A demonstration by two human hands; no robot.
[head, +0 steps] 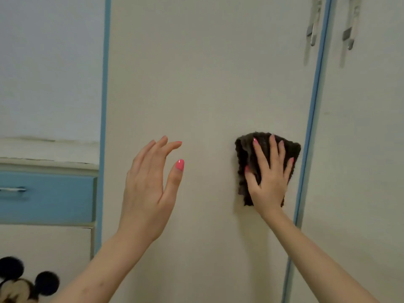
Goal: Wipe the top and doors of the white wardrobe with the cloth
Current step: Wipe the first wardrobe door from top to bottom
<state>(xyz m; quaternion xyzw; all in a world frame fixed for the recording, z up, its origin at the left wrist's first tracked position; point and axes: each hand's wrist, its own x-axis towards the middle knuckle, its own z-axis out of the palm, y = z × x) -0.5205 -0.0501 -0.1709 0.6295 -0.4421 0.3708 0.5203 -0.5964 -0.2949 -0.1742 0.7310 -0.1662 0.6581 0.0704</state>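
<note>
The cloth [244, 171] lies flat on the wardrobe door [207, 84] under our right hand's [270, 178] spread fingers; our left hand [148, 189] hovers open, empty. We're mid-wipe; next we likely sweep across.

No legible text, label, brand or number appears anywhere in view. The only graphic mark is a cartoon mouse figure [20, 285], wordless, at the lower left on a white cabinet front [54, 248].
</note>
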